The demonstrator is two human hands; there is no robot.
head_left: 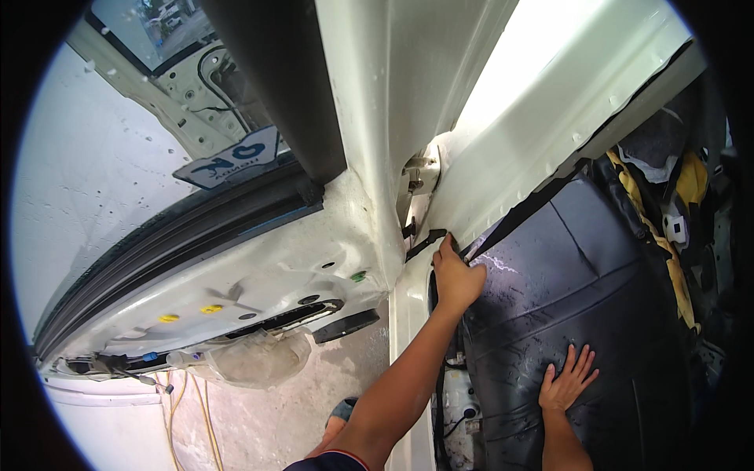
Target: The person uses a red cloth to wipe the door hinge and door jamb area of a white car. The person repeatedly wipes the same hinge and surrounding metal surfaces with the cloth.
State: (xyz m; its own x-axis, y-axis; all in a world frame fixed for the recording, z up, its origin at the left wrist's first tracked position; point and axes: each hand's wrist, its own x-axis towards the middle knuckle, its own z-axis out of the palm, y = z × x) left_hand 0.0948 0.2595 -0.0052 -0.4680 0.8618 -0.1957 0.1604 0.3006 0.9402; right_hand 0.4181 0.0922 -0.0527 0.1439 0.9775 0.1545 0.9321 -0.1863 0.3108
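Note:
My left hand (458, 276) reaches to the foot of the white car pillar. Its fingers are bent, with the fingertips at the end of a black rubber strip (426, 243); part of the grip is hidden behind the hand. Just right of it lies the edge of a black leather-like seat (542, 290), wrinkled and spotted with wet-looking marks. My right hand (567, 380) rests flat on that seat, fingers spread, holding nothing.
On the left hangs an opened white car door (236, 290) with its inner panel off, bare clips and a wired plug showing. Above my left hand is a door hinge (420, 177). Yellow-and-black material (660, 235) lies beyond the seat. Yellowish cords (206, 416) trail over the floor.

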